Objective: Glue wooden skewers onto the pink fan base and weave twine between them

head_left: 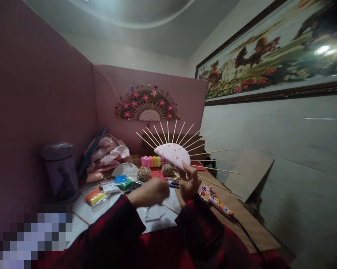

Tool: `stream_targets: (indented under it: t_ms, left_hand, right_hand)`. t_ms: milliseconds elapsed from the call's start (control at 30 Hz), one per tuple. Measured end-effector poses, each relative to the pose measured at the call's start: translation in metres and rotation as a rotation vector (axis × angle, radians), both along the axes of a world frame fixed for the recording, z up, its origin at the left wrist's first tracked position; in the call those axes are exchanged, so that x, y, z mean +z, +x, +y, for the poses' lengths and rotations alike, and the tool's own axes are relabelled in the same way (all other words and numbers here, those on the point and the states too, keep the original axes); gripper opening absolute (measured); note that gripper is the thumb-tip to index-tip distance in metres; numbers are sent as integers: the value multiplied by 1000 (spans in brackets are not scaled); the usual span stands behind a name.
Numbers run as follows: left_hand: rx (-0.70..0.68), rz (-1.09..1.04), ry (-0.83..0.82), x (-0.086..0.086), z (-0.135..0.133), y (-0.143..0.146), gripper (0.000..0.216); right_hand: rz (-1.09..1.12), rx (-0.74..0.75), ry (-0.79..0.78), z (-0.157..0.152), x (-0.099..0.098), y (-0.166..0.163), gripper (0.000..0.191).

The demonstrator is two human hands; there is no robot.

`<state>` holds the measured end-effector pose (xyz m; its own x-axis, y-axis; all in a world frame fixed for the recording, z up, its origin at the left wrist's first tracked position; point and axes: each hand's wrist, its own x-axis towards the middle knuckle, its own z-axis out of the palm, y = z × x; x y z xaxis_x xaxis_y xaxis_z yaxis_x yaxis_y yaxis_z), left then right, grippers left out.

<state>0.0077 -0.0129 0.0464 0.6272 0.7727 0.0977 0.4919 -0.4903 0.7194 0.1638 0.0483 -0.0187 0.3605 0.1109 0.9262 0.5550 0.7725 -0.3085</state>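
Observation:
My right hand (189, 182) grips the lower right edge of a half-round spotted paper fan base (172, 154), thumb in front. Thin wooden sticks (175, 131) radiate from its curved edge, spread up and to the right. Lower and to the left, my left hand (154, 191) is curled closed and somewhat blurred; whatever its fingers may hold is hidden. Beneath it lies a white sheet (168, 224) with a small clear piece of plastic (155, 213) on top. A flower-patterned glue gun (216, 201) rests to the right of my right hand, its black cord trailing toward me.
Two twine balls (143, 173), colourful clay packs (154, 161) and bagged clay (95, 197) lie on the table. A purple canister (61, 172) stands left beside crumpled pink fabric (109, 151). A flower-covered fan decoration (148, 102) is on the pink panel behind. Cardboard (249, 168) leans against the right wall.

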Motion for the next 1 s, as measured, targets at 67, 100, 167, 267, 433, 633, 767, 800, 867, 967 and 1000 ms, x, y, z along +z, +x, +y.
stream_targets:
  t_ms: [67, 100, 167, 267, 433, 633, 767, 800, 867, 967, 1000]
  left_hand:
    - [393, -351, 170, 3, 24, -17, 9]
    - [528, -494, 237, 6, 35, -25, 12]
    - [703, -703, 335, 13, 52, -40, 25]
    - [822, -753, 468, 24, 70, -57, 31]
    - [897, -617, 511, 32, 87, -64, 22]
    - [960, -603, 547, 30, 89, -64, 19]
    - [1193, -586, 872, 40, 80, -65, 15]
    - [1176, -565, 943, 42, 77, -63, 16]
    - [1030, -478, 994, 44, 72, -57, 17]
    - [834, -268, 998, 42, 67, -46, 16]
    - [799, -215, 1005, 41, 66, -42, 17]
  right_hand:
    - [-27, 15, 10, 0, -1, 0, 17]
    - [-43, 12, 21, -1, -1, 0, 18]
    - [-76, -6, 49, -4, 2, 0, 18]
    - [-122, -29, 83, -11, 8, -1, 17]
    - [-173, -17, 104, -18, 11, -4, 20]
    - [-171, -11, 86, -16, 7, -5, 19]
    - [-158, -26, 87, -19, 10, -6, 18]
    - [-164, -32, 89, -19, 11, -6, 18]
    - [-168, -40, 84, -21, 13, -6, 18]
    - [-163, -19, 87, -22, 13, -7, 18]
    - [-164, -7, 90, -22, 12, -7, 19]
